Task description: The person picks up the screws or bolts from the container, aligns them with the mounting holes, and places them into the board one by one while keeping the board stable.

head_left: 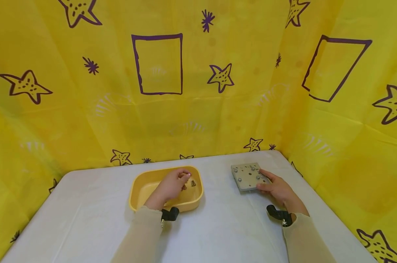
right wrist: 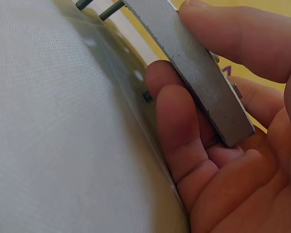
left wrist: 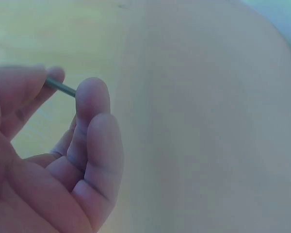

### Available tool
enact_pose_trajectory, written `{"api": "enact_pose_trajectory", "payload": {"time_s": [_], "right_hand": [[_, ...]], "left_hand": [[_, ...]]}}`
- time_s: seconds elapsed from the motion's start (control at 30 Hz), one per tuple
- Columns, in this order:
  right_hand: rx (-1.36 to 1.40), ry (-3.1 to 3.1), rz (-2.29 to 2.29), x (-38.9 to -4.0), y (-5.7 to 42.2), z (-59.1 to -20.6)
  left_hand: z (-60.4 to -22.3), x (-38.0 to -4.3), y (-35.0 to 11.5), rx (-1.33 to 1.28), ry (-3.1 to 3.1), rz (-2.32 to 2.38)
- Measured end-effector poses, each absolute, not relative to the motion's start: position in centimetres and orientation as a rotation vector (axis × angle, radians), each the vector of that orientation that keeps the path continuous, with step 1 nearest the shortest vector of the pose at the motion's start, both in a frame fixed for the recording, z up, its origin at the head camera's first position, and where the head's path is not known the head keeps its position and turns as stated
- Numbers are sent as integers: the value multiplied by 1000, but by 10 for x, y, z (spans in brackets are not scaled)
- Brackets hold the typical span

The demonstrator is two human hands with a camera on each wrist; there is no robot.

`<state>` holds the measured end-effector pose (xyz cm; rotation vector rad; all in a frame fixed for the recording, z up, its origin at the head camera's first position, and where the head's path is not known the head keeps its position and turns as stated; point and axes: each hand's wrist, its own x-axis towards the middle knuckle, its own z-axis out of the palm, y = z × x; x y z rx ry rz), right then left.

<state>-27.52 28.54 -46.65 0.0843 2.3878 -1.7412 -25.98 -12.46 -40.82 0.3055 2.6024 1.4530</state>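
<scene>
Above the yellow tray [head_left: 135, 190], my left hand [head_left: 172, 184] pinches a thin dark metal pin [left wrist: 61, 86] between thumb and fingers; its ends are hidden by the fingertips. A few small metal pieces [head_left: 193, 183] lie in the tray beside that hand. My right hand [head_left: 278, 189] grips a square grey metal plate [head_left: 245, 178] by its right edge, thumb on the top face and fingers underneath. Several round bolt heads [head_left: 239, 179] and small holes show on its top. In the right wrist view, threaded bolt ends [right wrist: 111, 9] stick out below the plate, which is tilted close over the table.
A white cloth [head_left: 218, 226] covers the table. Yellow curtains [head_left: 198, 120] with starfish drawings stand round its back and sides. Each wrist carries a black camera mount [head_left: 170, 214]. The tray stands left of the plate, with bare cloth between them.
</scene>
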Motion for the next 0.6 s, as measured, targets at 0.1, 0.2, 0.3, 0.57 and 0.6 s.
{"api": "enact_pose_trajectory", "payload": {"time_s": [0.1,0.2,0.3,0.57,0.6], "right_hand": [[89,2387,-1745,-275,285,-467],[89,2380,-1752,-275,283,-466],[68,2367,-1760,-275,282,-466],[7,2374,-1775,-277,276,-468],[-1,2376,-1777,-277,274,-468]], "left_hand": [[-395,-256,-123,281,2489,1683],[-388,-257,-118,322,2438,1835],[-387,-258,-108,336,2397,1942],[-393,-265,-72,321,2221,2119],[-394,-266,-66,322,2207,2116]]}}
